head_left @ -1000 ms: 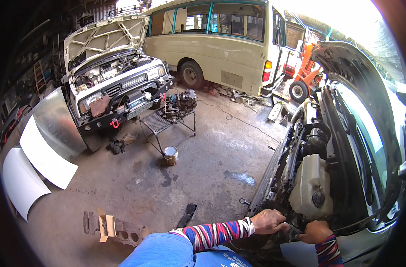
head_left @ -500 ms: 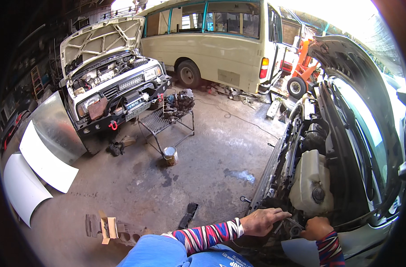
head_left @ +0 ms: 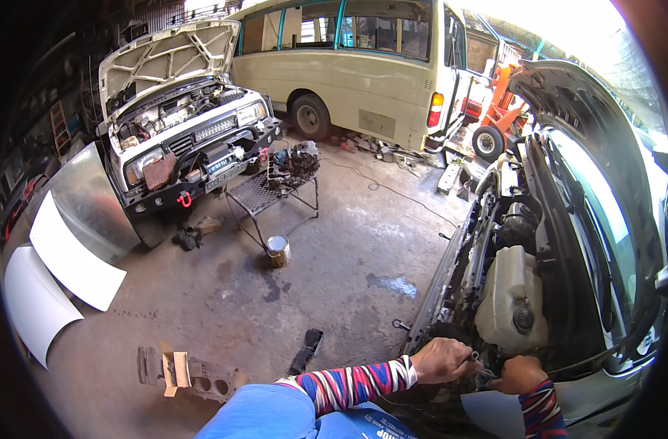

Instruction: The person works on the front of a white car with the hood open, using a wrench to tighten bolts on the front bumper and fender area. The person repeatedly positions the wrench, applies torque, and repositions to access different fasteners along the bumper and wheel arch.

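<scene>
Both of my hands are in the front corner of the open engine bay, below the cream plastic reservoir (head_left: 511,296) with its dark cap. My left hand (head_left: 440,359) has its fingers curled round a slim silver tool, which looks like a wrench (head_left: 475,356); its small ring end shows by the fingertips. Just to the right, my right hand (head_left: 519,376) is closed, its fingertips at a shiny metal piece (head_left: 485,377) low in the bay. What the right fingers grip is hidden. Striped sleeves cover both forearms.
The raised hood (head_left: 590,110) overhangs the bay at right. On the floor lie an opened carton (head_left: 177,370), a metal engine block (head_left: 211,384) and a black part (head_left: 307,351). Farther off stand a paint can (head_left: 278,251), a metal table (head_left: 255,199), a white vehicle and a bus.
My left hand has drawn its stretched fingers in and curled them, lifting the tool's ring end beside the fingertips. The right hand has stayed nearly in place.
</scene>
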The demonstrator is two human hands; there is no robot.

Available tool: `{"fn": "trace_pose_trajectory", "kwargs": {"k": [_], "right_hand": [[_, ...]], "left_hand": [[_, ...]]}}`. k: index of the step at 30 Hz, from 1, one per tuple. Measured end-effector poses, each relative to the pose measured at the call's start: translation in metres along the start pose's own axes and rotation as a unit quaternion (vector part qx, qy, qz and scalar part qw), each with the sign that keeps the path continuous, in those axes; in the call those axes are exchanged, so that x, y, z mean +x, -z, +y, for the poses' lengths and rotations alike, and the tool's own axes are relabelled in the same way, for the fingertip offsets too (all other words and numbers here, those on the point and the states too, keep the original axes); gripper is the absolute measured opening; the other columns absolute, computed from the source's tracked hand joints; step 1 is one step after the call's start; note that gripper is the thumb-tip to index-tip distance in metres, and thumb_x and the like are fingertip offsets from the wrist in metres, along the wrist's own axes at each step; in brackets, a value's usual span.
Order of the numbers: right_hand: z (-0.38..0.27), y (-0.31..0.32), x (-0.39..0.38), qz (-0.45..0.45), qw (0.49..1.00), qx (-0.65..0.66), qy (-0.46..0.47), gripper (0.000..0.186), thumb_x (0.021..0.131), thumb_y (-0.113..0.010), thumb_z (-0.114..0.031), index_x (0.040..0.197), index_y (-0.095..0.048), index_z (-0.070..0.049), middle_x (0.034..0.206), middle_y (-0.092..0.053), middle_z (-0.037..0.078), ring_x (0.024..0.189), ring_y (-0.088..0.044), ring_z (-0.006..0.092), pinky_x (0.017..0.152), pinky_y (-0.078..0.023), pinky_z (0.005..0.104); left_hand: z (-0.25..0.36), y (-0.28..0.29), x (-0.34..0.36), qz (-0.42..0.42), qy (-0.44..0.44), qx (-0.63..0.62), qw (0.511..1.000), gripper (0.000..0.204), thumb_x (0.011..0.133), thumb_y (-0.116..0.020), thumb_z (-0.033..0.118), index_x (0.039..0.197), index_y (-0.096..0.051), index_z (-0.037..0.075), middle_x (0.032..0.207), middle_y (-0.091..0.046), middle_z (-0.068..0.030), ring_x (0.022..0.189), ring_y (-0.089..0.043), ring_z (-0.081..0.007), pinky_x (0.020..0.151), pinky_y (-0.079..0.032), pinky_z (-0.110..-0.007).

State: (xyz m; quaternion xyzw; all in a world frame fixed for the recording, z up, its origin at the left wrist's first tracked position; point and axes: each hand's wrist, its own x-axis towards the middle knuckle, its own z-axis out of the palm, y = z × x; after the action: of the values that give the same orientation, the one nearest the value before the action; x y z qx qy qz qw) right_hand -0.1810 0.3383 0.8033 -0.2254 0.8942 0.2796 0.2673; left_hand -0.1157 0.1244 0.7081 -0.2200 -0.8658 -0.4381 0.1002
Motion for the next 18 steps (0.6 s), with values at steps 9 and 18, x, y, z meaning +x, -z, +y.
{"fn": "trace_pose_trajectory", "kwargs": {"k": [9, 18], "right_hand": [[-0.001, 0.001, 0.0, -0.014, 1.0, 0.008, -0.005, 0.071, 0.077, -0.063, -0.073, 0.1, -0.077, -0.007, 0.104, -0.073, 0.018, 0.102, -0.07, 0.0344, 0.09, -0.054, 0.0431], [0.001, -0.004, 0.003, 0.002, 1.0, 0.019, -0.004, 0.052, 0.081, -0.063, -0.054, 0.101, -0.077, -0.007, 0.103, -0.073, 0.018, 0.102, -0.07, 0.034, 0.091, -0.054, 0.0439]], "left_hand": [[-0.006, -0.004, 0.018, -0.031, 0.242, -0.274, 0.93, 0.057, 0.1, -0.053, 0.052, 0.089, -0.064, -0.002, 0.065, -0.061, -0.0175, 0.059, -0.06, -0.0279, 0.063, -0.049, -0.042], [-0.007, 0.003, -0.007, 0.104, -0.127, 0.129, 0.978, 0.069, 0.08, -0.067, 0.011, 0.144, -0.043, 0.002, 0.152, -0.037, -0.0216, 0.127, -0.048, -0.0375, 0.103, -0.045, -0.044]]}}
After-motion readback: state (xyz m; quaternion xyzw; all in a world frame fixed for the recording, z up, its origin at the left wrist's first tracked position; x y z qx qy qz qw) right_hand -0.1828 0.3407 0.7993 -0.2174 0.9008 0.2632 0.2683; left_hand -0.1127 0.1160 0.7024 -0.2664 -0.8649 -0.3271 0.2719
